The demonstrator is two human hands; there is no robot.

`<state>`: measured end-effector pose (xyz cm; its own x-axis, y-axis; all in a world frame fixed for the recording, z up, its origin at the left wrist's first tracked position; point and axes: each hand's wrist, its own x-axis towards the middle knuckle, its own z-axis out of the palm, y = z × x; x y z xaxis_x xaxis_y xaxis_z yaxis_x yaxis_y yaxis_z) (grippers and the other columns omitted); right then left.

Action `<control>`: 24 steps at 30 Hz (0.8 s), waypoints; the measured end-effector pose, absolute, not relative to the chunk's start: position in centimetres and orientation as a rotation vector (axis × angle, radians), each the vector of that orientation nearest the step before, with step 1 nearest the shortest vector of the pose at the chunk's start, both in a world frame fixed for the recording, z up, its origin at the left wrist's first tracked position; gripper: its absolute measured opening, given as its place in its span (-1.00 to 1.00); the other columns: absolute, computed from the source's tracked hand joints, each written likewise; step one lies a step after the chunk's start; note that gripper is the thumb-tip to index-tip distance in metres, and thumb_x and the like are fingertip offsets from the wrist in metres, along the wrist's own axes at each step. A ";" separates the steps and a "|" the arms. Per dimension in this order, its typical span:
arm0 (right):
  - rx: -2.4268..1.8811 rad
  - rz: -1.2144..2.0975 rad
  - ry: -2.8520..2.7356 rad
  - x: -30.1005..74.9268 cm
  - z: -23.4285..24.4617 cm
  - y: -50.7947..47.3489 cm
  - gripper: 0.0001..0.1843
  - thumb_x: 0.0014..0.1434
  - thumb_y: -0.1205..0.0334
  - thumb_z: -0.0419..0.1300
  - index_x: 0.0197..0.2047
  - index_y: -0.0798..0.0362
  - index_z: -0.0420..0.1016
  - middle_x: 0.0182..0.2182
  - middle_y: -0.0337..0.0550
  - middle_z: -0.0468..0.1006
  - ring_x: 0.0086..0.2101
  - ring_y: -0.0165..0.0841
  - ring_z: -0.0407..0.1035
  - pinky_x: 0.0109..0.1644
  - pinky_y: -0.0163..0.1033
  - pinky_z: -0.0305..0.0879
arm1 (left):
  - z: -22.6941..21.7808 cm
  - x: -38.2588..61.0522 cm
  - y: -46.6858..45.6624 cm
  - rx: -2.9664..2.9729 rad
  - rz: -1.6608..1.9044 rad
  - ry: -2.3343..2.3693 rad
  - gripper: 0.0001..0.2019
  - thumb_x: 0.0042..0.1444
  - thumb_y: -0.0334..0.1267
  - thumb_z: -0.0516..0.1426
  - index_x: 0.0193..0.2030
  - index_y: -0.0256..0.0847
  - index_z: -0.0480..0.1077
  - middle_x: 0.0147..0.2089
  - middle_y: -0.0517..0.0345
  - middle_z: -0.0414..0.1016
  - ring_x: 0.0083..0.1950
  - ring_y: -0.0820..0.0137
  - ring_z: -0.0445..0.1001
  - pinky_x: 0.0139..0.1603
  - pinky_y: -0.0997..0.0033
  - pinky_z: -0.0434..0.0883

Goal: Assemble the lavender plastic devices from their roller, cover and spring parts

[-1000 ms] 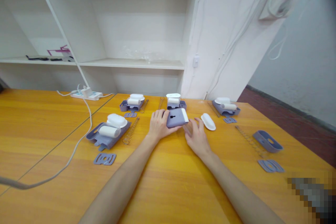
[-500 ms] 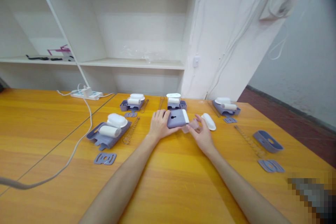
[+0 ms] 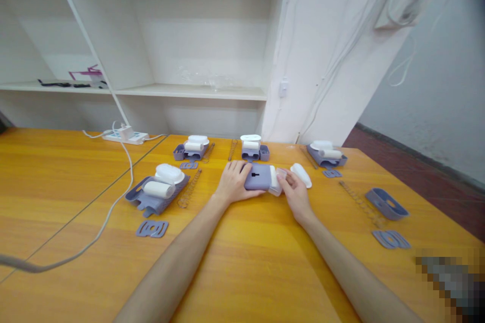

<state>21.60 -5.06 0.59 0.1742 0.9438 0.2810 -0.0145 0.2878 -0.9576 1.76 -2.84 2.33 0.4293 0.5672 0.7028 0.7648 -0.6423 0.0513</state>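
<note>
Near the middle of the table [image 3: 235, 252], right under my head view, I have the grey-purple housing [image 3: 259, 177] between both hands, its dark slot mark facing up and its white end [image 3: 273, 176] pointing right. My left hand [image 3: 233, 179] has its grip closed round the left end, thumb along the near edge; firm enough, I judge, to stop the body twisting. My right hand [image 3: 296, 193] has a pinching grip, fingers nearly together, on a clear piece [image 3: 276, 191] up against that white end. Can't tell from this view how far it overlaps, or whether anything has seated. To do it well, I'd line the clear piece up square, then press evenly along its width rather than at one corner, with the left hand taking the push. Light pinch: the clear plastic looks thin and could flex or slip, and its edges are hard to see, so I'd check the near side too. A white oval lid [image 3: 301, 175] lies just beyond my right fingers, close enough to get knocked; elbow room otherwise fine. Off to the right, well apart: coil spring [image 3: 361, 204], grey shell [image 3: 387, 204], flat slotted plate [image 3: 391, 239].
</note>
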 end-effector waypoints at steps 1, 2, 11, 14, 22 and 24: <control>-1.049 0.886 -1.173 21.6 0.6 -5.1 -0.52 0.01 -0.05 0.21 -0.08 0.07 0.39 -0.13 0.00 0.52 -0.15 -0.20 0.42 -0.06 -0.10 0.34 | 2.4 1.8 -2.9 -2.417 -1.021 -1.141 -0.26 -0.16 0.33 0.05 -0.01 -0.26 0.27 -0.09 -0.12 0.33 -0.07 0.12 0.29 -0.06 0.10 0.24; -1.055 0.882 -1.170 21.6 0.6 -5.1 -0.52 0.01 -0.06 0.21 -0.08 0.07 0.39 -0.13 -0.01 0.52 -0.14 -0.19 0.42 -0.07 -0.10 0.35 | 2.4 1.8 -2.9 -2.426 -1.017 -1.127 -0.26 -0.16 0.33 0.05 -0.01 -0.26 0.28 -0.09 -0.12 0.34 -0.07 0.12 0.30 -0.06 0.10 0.24; -1.081 0.898 -1.195 21.3 0.9 -5.2 -0.48 0.02 -0.09 0.17 -0.03 0.08 0.37 -0.10 0.02 0.52 -0.13 -0.17 0.41 -0.12 -0.11 0.37 | 2.5 1.9 -3.0 -2.460 -1.004 -1.052 -0.27 -0.15 0.35 0.02 -0.05 -0.26 0.30 -0.11 -0.13 0.35 -0.08 0.11 0.30 -0.06 0.09 0.24; -1.081 0.896 -1.185 21.4 0.9 -5.2 -0.46 0.02 -0.09 0.17 -0.03 0.09 0.37 -0.11 0.03 0.52 -0.14 -0.16 0.42 -0.12 -0.10 0.38 | 2.4 1.9 -3.0 -2.459 -1.014 -1.046 -0.27 -0.15 0.35 0.02 -0.04 -0.26 0.29 -0.10 -0.13 0.35 -0.08 0.11 0.30 -0.06 0.09 0.24; -1.117 0.883 -1.256 21.6 0.7 -5.2 -0.47 0.07 -0.08 0.12 0.02 0.08 0.37 -0.06 -0.01 0.49 -0.13 -0.21 0.40 -0.08 -0.11 0.34 | 2.4 1.6 -2.9 -2.491 -1.007 -0.977 -0.26 -0.15 0.35 0.02 -0.04 -0.28 0.29 -0.09 -0.13 0.35 -0.07 0.12 0.30 -0.05 0.10 0.24; -1.132 0.871 -1.273 21.5 0.8 -5.3 -0.47 0.07 -0.08 0.12 0.01 0.08 0.37 -0.06 -0.01 0.49 -0.14 -0.21 0.40 -0.09 -0.12 0.34 | 2.4 1.7 -2.8 -2.501 -0.999 -0.943 -0.25 -0.15 0.35 0.02 -0.02 -0.28 0.28 -0.07 -0.14 0.35 -0.06 0.11 0.30 -0.05 0.10 0.24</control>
<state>21.52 -5.26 0.79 0.1315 0.9547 0.2670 0.0971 0.2556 -0.9619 1.67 -2.83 2.35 0.5460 0.4678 0.6951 0.6668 -0.7449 -0.0224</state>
